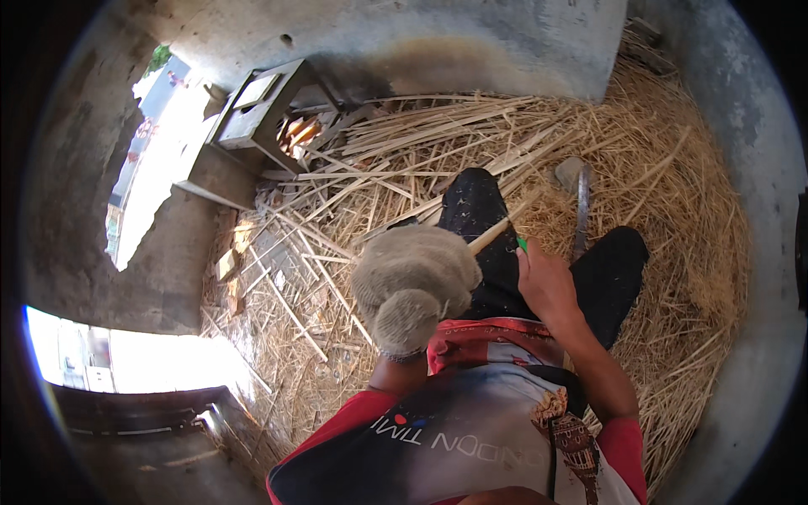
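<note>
My left hand (417, 282), in a thick grey-beige knitted glove, is closed in front of my belly. From its right side a pale strip (495, 234), like split bamboo, slants up over my dark trouser leg. My bare right hand (549, 284) is closed beside the strip, just above my right thigh. A bit of green (522, 244), like a tool's handle, shows at its fingertips; most of that tool is hidden. Beyond, near my right knee, a long metal blade (582, 206) lies on the shavings beside a grey stone (569, 172).
Straw-like shavings (673, 252) cover the floor around my legs. Long pale strips (438, 126) lie piled ahead by the wall. At the far left stands a wooden stand (244, 126) like a small table. Wood blocks (227, 264) lie on the left.
</note>
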Action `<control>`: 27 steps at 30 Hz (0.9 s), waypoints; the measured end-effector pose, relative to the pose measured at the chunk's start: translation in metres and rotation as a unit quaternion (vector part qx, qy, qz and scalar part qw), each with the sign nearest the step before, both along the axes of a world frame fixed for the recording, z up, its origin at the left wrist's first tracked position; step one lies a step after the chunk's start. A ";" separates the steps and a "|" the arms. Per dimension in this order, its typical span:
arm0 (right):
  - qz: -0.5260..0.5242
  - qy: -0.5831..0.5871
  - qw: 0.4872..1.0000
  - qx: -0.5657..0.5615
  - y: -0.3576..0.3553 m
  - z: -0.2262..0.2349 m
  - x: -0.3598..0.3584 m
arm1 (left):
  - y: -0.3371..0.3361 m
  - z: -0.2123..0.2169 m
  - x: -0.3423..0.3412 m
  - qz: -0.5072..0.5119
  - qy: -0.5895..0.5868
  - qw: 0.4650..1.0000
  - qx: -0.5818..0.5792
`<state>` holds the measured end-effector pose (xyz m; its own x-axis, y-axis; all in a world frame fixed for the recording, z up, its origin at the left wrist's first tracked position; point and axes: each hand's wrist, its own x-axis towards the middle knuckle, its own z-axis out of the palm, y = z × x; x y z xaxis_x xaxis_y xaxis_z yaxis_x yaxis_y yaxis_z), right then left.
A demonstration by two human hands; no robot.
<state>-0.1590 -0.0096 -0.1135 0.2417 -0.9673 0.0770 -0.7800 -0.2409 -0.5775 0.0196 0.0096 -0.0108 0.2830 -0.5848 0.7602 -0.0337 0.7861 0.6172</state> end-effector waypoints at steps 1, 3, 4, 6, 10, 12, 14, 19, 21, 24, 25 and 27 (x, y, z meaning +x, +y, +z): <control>0.019 -0.004 1.000 0.007 0.004 0.016 0.003 | -0.002 -0.004 -0.001 -0.003 0.001 1.000 -0.003; 0.066 -0.060 0.996 -0.004 0.024 0.037 0.008 | -0.001 -0.011 -0.003 -0.012 -0.003 1.000 -0.001; 0.093 -0.106 0.990 -0.032 0.033 0.046 0.010 | -0.001 -0.015 -0.004 -0.018 -0.004 1.000 0.000; 0.108 -0.165 0.977 -0.083 0.037 0.044 0.015 | 0.001 -0.011 -0.007 -0.024 -0.013 1.000 -0.001; 0.070 -0.139 0.984 -0.092 0.036 0.024 0.021 | -0.004 -0.024 -0.010 -0.009 0.020 1.000 -0.003; 0.068 -0.129 0.986 -0.080 0.034 0.023 0.025 | -0.004 -0.027 -0.010 0.012 0.061 0.998 0.006; 0.071 -0.140 0.984 -0.086 0.029 0.019 0.028 | -0.001 -0.024 -0.011 0.018 0.103 0.994 0.028; 0.085 -0.193 0.976 -0.048 0.033 0.042 0.020 | 0.002 -0.016 -0.009 -0.044 0.086 0.995 -0.009; 0.073 -0.199 0.976 -0.050 0.033 0.047 0.015 | 0.000 -0.013 -0.005 -0.084 0.002 0.996 -0.028; 0.068 -0.179 0.980 -0.053 0.033 0.048 0.011 | 0.001 -0.008 -0.016 -0.078 -0.032 0.996 -0.009; 0.072 -0.168 0.982 -0.052 0.035 0.047 0.011 | -0.001 -0.007 -0.020 -0.082 -0.042 0.996 -0.008; 0.048 -0.126 0.990 -0.029 0.032 0.041 0.009 | -0.004 -0.004 -0.022 -0.088 -0.046 0.995 -0.003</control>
<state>-0.1500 0.0225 -0.0723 0.2982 -0.9329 0.2021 -0.5845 -0.3458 -0.7340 -0.0028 0.0059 -0.0152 0.1064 -0.6144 0.7818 0.0488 0.7885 0.6131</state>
